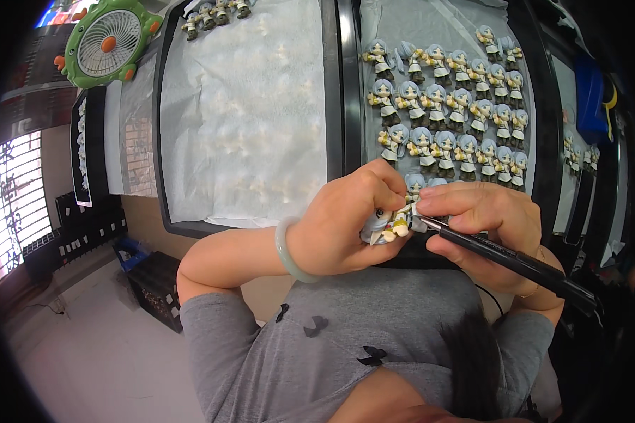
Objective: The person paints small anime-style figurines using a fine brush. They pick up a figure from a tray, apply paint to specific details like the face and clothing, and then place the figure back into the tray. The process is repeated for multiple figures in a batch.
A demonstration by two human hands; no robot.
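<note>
My left hand (342, 218) is closed around a small figurine (379, 231) with pale blue-grey hair and white and gold clothes. The figurine lies on its side between the fingers, its head toward my palm. My right hand (497, 211) grips a black pen-shaped tool (504, 255) with a thin metal tip. That tip points at the figurine's body; whether it touches is too small to tell. The thumb and fingers of both hands come close together over the near edge of the right tray, hiding part of the figurine.
Several rows of similar figurines (434, 104) stand on the paper-lined right tray (420, 17). Another paper-lined tray (243, 127) lies at left, with several figurines (217, 14) at its far end. A green fan (109, 44) stands far left; a blue object (591, 99) is at right.
</note>
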